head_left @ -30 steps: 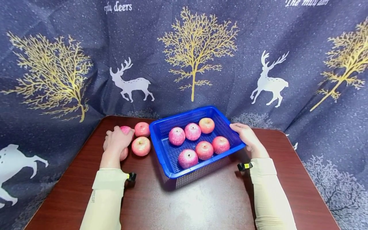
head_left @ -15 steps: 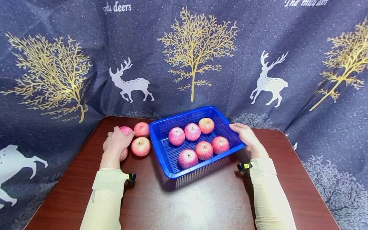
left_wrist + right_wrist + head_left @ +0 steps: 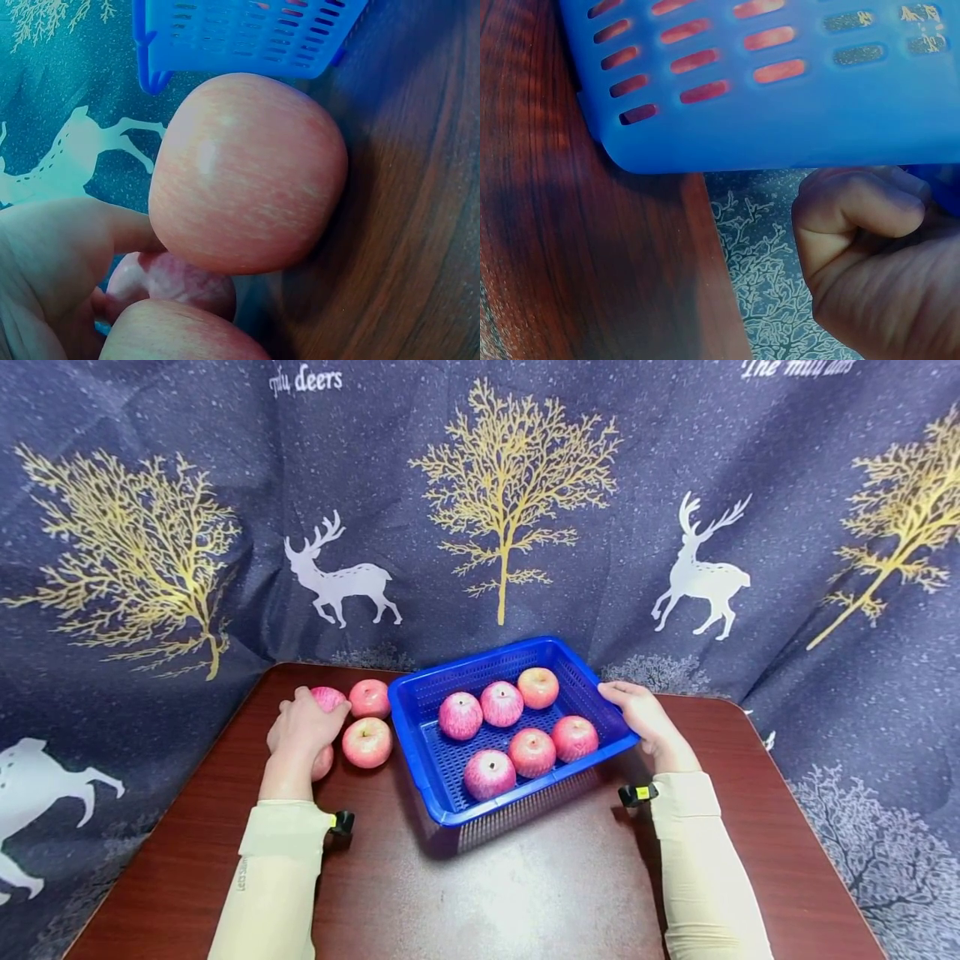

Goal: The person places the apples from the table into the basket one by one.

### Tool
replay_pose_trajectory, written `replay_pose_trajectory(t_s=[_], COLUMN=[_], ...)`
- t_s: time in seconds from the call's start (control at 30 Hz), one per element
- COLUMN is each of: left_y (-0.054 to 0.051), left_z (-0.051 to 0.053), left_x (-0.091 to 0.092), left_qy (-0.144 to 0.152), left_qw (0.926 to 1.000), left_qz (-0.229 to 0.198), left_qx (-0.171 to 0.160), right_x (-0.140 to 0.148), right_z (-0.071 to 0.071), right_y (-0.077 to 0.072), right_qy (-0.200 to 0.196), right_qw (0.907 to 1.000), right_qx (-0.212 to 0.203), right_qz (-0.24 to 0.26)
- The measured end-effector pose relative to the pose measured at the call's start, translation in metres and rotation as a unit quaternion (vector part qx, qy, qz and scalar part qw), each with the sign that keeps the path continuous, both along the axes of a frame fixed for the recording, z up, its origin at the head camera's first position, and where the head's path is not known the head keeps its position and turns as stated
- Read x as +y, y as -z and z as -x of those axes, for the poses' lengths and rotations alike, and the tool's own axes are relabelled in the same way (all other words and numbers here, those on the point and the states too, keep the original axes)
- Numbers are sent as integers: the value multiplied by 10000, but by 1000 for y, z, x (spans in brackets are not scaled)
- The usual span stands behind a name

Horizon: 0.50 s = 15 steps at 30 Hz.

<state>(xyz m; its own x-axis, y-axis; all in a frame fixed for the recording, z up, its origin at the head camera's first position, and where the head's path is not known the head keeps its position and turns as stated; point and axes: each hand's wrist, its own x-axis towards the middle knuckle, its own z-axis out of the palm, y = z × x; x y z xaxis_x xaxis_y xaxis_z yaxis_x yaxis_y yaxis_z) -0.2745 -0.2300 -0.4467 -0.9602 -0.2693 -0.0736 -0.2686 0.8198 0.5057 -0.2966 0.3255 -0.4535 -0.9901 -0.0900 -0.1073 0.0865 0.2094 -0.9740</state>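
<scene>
At the table's far left, my left hand point(image 3: 300, 729) holds a pinkish-red apple point(image 3: 327, 697), mostly hidden under the fingers. In the left wrist view its streaked side, the held apple point(image 3: 180, 285), shows past the thumb. Close by are a red apple point(image 3: 369, 698), a paler apple point(image 3: 367, 742) and another apple point(image 3: 322, 763) partly covered by the hand. My right hand point(image 3: 637, 714) grips the right rim of a blue plastic basket point(image 3: 420, 777). Inside it lie several apples point(image 3: 490, 774) in two loose rows. The right wrist view shows the curled right hand point(image 3: 870, 232) against the basket's wall.
Everything stands on a dark reddish-brown table point(image 3: 495, 893), with bare surface in front of the basket. A dark blue cloth point(image 3: 420, 527) with yellow trees and white deer hangs right behind the table's back edge.
</scene>
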Motion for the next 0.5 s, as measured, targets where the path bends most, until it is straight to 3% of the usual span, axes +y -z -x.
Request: replay_pose_trajectory(t_s=[0.3, 0.5], left_y=[-3, -6], left_z=[0, -1], left_x=[0, 1], left_qy=[-1, -141], left_qw=[10000, 9989], left_qz=[-45, -102], left_qx=[86, 432], right_x=[-1, -1], right_z=[-1, -1], right_y=[-1, -1], right_qy=[68, 47], right_qw=[10000, 10000], right_qx=[-20, -29], right_qz=[-1, -29])
